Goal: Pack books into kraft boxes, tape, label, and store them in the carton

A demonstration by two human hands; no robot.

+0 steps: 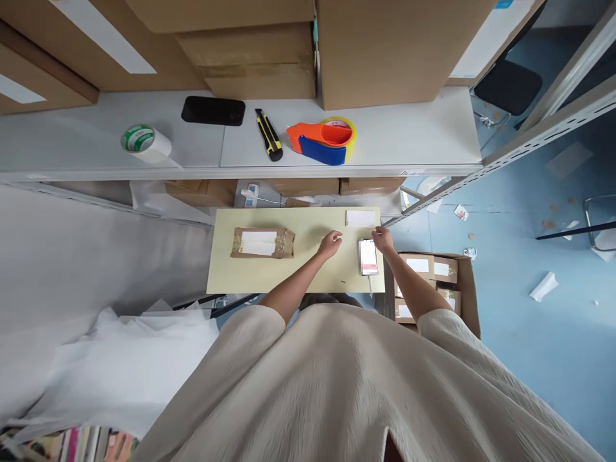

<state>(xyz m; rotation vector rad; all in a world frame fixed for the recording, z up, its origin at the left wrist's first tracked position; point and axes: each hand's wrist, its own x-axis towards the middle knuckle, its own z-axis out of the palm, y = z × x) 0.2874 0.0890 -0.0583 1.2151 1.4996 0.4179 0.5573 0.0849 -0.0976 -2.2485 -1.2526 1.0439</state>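
Note:
My left hand [330, 244] is over the middle of the pale yellow table [308, 279], its fingers curled together with nothing showing in them. To its right, my right hand [383, 239] is at the table's right edge, fingers bent in a pinch; what they hold, if anything, is too small to make out. Just below and left of that hand lies a lit phone [368, 256] with a white cable. Above the phone is a white label pad [360, 219]. A taped brown cardboard box [287, 244] bearing a white label lies on the table's left half.
The shelf [409, 138] ahead holds a tape roll [145, 142], a black phone [213, 111], a utility knife [269, 135], an orange-blue tape dispenser [322, 141] and large cartons [385, 51]. An open carton [470, 295] of small boxes stands right; white sheets [129, 366] lie left.

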